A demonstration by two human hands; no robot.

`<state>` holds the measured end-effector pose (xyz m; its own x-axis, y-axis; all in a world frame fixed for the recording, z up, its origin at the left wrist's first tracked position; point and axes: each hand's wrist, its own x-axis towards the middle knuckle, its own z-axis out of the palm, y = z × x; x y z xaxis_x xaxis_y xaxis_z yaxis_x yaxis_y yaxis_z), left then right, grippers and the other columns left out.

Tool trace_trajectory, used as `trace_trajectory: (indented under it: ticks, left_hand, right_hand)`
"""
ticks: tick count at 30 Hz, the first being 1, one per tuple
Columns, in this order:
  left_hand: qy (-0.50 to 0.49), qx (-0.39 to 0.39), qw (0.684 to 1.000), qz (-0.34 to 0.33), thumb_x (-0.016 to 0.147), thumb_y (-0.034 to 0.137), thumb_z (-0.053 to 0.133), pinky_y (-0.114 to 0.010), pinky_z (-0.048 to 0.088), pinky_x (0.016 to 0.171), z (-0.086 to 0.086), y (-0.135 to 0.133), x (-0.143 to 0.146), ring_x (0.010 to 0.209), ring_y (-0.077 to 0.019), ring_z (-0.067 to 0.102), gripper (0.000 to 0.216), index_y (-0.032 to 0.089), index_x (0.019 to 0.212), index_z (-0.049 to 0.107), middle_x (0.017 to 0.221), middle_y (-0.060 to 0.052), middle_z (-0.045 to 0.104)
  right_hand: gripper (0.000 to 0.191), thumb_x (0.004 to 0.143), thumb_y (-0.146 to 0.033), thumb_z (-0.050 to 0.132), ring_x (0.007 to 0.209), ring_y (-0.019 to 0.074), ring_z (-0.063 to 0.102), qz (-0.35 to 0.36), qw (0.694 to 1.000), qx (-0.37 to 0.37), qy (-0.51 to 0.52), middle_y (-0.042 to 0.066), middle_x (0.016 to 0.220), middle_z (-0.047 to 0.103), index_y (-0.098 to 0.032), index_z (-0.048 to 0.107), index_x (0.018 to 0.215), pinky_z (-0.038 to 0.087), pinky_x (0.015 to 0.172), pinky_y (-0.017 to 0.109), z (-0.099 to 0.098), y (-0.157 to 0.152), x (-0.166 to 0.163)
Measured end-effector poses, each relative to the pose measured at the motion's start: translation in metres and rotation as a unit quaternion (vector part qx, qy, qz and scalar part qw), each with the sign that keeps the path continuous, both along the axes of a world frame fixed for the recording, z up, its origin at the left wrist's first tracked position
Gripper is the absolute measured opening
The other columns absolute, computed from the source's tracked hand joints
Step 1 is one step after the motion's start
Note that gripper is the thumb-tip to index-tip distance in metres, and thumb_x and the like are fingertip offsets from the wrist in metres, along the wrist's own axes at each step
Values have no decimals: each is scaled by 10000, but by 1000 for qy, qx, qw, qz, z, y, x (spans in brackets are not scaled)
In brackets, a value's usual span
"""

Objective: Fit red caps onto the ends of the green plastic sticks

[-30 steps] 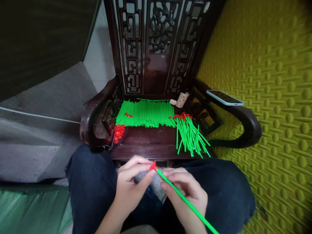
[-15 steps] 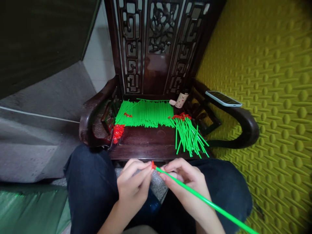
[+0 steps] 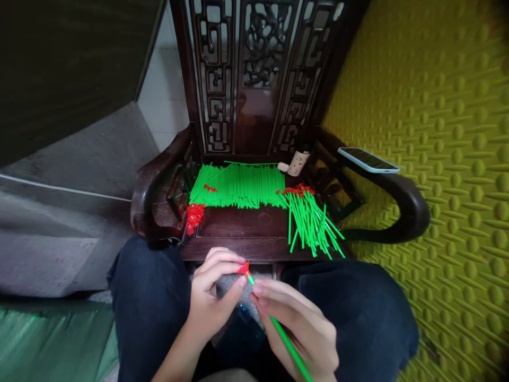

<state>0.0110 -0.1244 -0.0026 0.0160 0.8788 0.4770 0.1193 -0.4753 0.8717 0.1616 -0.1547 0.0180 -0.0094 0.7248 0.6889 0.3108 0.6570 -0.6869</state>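
Note:
My right hand (image 3: pixel 296 323) is closed around a green plastic stick (image 3: pixel 292 347), which slants down toward the bottom edge. On the stick's upper end sits a small flared red cup (image 3: pixel 243 268), like a balloon-stick cup. My left hand (image 3: pixel 214 292) holds the cup's rim between thumb and fingers. Behind my hands, a wide row of loose green sticks (image 3: pixel 238 185) lies on the dark wooden chair seat (image 3: pixel 234 225). At the seat's left corner is a pile of red cups (image 3: pixel 194 217). Sticks with red cups on their ends (image 3: pixel 312 223) lie fanned out at the right.
A patterned bottle (image 3: pixel 298 162) stands at the back right of the seat, beside a small pink item (image 3: pixel 283 166). A phone (image 3: pixel 368 160) rests on the right armrest (image 3: pixel 409 204). Yellow textured padding (image 3: pixel 449 132) borders the right side. My knees flank the seat front.
My right hand has turned and wrapped its fingers over the stick, which now points more steeply downward. The red cup has tilted, and my left-hand fingers have opened slightly around it.

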Motion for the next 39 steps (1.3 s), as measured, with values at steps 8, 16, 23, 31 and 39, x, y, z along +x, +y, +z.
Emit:
trace_trajectory:
  ticks: [8,16,23,31,39]
  left_hand:
    - [21,-18,999,32,755,95,642,-340,504,720,3,-3,5,828,-193,607,124,184,829,685,834,-61,659]
    - [108,38,991,62,761,61,607,-348,499,696,4,-5,7,796,-193,594,213,196,899,697,832,-63,679]
    - [127,75,986,72,751,21,585,-341,498,677,0,-8,12,791,-193,580,309,226,956,693,843,-56,677]
    - [46,-96,993,55,817,145,566,-346,501,805,-1,-7,16,923,-207,608,207,208,962,699,970,-74,665]
    - [71,-110,991,-10,810,127,573,-317,499,779,5,-3,0,875,-192,626,179,194,910,705,929,-70,678]
  right_hand:
    - [151,777,-78,643,827,200,694,-9,969,-192,152,99,959,694,-190,670,876,603,668,283,-5,-2,-4]
    - [122,780,-68,630,713,175,675,-41,981,-158,104,57,781,677,-183,641,743,554,608,256,-4,-1,-6]
    - [135,810,-95,582,645,152,649,-71,992,-100,-1,51,747,658,-183,640,726,539,564,225,0,0,-6]
    - [243,760,-41,634,773,187,699,-126,990,-63,10,55,905,722,-223,691,912,605,701,262,-16,-9,-23]
    - [228,763,-23,630,811,184,696,-70,994,-83,-10,59,913,725,-213,701,866,590,740,262,-16,-11,-14]
